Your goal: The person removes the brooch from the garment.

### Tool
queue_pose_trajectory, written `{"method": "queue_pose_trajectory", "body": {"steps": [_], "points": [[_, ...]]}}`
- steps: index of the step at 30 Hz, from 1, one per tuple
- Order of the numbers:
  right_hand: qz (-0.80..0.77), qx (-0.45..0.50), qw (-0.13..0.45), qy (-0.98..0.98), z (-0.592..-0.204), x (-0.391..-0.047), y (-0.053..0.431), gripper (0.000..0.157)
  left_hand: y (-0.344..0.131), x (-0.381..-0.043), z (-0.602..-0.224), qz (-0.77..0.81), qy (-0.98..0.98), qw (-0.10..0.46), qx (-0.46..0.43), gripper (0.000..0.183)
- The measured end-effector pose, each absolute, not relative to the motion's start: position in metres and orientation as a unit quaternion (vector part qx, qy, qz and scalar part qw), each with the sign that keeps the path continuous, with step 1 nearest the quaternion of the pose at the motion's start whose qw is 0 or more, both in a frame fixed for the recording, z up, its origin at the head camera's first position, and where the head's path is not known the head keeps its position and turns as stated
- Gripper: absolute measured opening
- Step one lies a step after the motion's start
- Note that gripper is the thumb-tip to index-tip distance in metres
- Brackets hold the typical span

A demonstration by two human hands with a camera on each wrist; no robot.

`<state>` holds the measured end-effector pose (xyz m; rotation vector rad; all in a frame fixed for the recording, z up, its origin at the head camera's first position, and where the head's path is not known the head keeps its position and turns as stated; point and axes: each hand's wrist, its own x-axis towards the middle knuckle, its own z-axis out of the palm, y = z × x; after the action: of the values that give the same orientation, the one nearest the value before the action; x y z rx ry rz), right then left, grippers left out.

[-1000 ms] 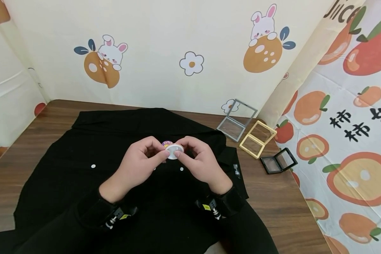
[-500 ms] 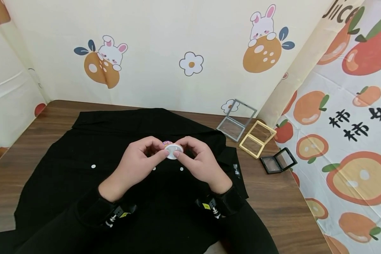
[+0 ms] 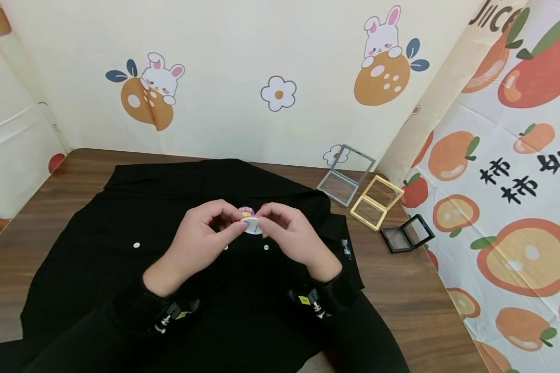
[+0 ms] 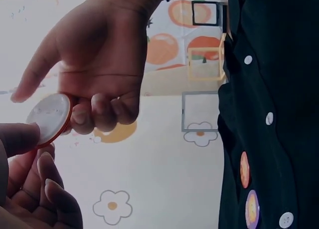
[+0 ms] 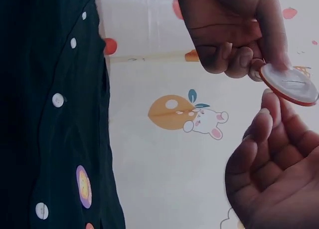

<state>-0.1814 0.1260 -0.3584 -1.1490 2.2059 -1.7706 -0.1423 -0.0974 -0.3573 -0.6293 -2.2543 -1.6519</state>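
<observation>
Between both hands is a round pin badge (image 3: 251, 226), its white back facing up and its rim orange. My left hand (image 3: 206, 228) pinches it, thumb on the white back. My right hand (image 3: 293, 235) holds its right edge with curled fingers; in the left wrist view the right thumb (image 4: 37, 72) stands off the badge's face. A thin pin wire (image 5: 294, 81) shows on the back in the right wrist view. Below the hands lies a black shirt (image 3: 168, 207) with white buttons. A purple badge (image 4: 252, 209) and an orange-red badge (image 4: 244, 169) sit on it.
On the right of the brown wooden table (image 3: 401, 290) stand three opened clear-windowed frames: a grey frame (image 3: 346, 182), a yellow frame (image 3: 369, 200) and a black frame (image 3: 400, 240). Printed cloth (image 3: 214, 103) walls the back and sides.
My right thumb has slid off the badge's white back to its right edge. More of the purple badge behind it shows. The head view has shifted slightly.
</observation>
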Motion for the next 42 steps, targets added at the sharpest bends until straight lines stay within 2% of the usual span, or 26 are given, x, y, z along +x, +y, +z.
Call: {"method": "queue_pose_trajectory", "body": {"steps": [3, 6, 15, 24, 31, 37, 42], "points": [[-0.594, -0.392, 0.081, 0.698, -0.358, -0.185, 0.128, 0.053, -0.097, -0.142, -0.356, -0.568, -0.771, 0.155, -0.242, 0.01], [-0.592, -0.408, 0.104, 0.688, -0.357, -0.188, 0.131, 0.062, -0.096, -0.142, -0.356, -0.567, -0.762, 0.167, -0.266, 0.012], [-0.558, -0.426, 0.181, 0.689, -0.354, -0.202, 0.136, 0.043, -0.093, -0.144, -0.358, -0.557, -0.755, 0.179, -0.296, 0.018], [-0.529, -0.457, 0.3, 0.649, -0.348, -0.213, 0.138, 0.05, -0.089, -0.139, -0.361, -0.555, -0.757, 0.165, -0.302, 0.019], [-0.519, -0.455, 0.36, 0.627, -0.351, -0.217, 0.138, 0.045, -0.086, -0.138, -0.366, -0.552, -0.753, 0.162, -0.32, 0.019], [-0.501, -0.441, 0.389, 0.635, -0.354, -0.219, 0.142, 0.04, -0.088, -0.141, -0.365, -0.543, -0.768, 0.105, -0.323, 0.015], [-0.466, -0.402, 0.41, 0.673, -0.358, -0.218, 0.146, 0.041, -0.102, -0.152, -0.366, -0.52, -0.804, 0.046, -0.283, 0.01]]}}
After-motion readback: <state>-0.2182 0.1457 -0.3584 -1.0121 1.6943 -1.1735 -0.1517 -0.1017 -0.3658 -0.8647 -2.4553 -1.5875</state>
